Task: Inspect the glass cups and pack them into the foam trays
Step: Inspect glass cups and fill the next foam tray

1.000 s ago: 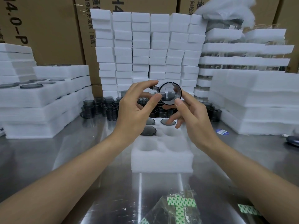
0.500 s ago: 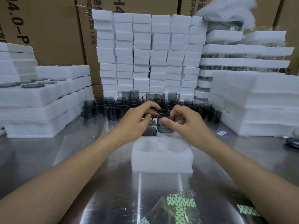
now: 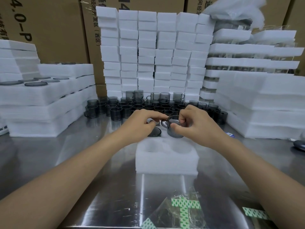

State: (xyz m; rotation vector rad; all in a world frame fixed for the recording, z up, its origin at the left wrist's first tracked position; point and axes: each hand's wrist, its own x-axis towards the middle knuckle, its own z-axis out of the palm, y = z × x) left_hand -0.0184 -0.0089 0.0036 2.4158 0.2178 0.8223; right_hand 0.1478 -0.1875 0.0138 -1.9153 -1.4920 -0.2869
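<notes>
While the smoked glass cup [image 3: 175, 129] sits low over a far pocket of the foam tray [image 3: 166, 160], both hands are on it: the right hand [image 3: 196, 126] pinches its rim between thumb and curled fingers, and the left hand [image 3: 145, 123] reaches its fingertips to the handle side, though whether they truly clamp the handle or only steady it I cannot tell.

Just left of the grip, a seated cup [image 3: 154, 131] already fills the neighbouring pocket, its rim level with the foam. That closeness is the main hazard (glass against glass chips easily): if the held cup tilts leftward as it goes down, handle or wall could knock the seated rim.

Below the grip, the base looks only partly entered. A cup pushed down off-centre may catch the pocket edge and wedge crooked, and forcing it could tear the foam.

A rim pinch offers little purchase on smooth glass, so letting go early on one side might let it drop or roll.

Beyond the grip stands a crowd of loose cups [image 3: 148, 108], near the knuckles; a careless withdrawal forward could topple one. Nearer than the grip, two pockets are still unfilled.
</notes>
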